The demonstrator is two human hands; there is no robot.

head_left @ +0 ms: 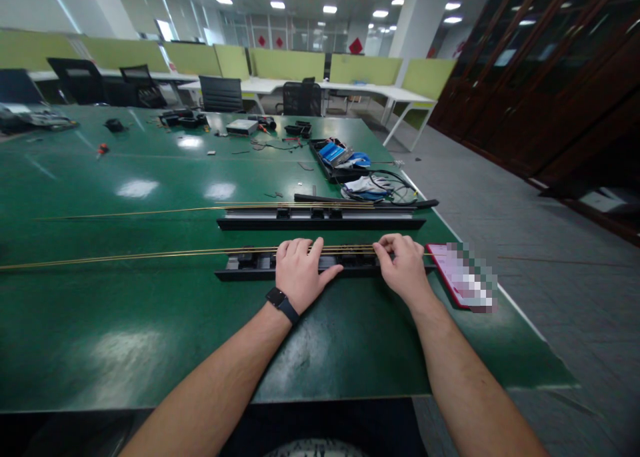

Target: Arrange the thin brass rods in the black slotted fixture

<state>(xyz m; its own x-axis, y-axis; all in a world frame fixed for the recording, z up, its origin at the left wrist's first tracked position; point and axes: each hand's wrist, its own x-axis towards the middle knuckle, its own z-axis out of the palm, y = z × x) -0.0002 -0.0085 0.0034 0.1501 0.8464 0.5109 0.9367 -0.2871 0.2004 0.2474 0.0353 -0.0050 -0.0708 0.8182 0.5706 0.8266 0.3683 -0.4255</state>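
Forearms (465,370), left grip (300,274) spread, right (404,265) pinching rods (350,248)

The rods (170,252) are golden, the rails (250,276) mostly black, the tabletop (60,330) green.

Two hands (300,274) showing, two rails (320,224) lying on one tabletop (150,344). One watch (276,298), one phone (449,274), one tray (321,162) showing. Rods (165,254) overlapping, count unclear.

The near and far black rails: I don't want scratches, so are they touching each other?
Apart: the head view shows a strip of green table running between the near rail and the far rail.
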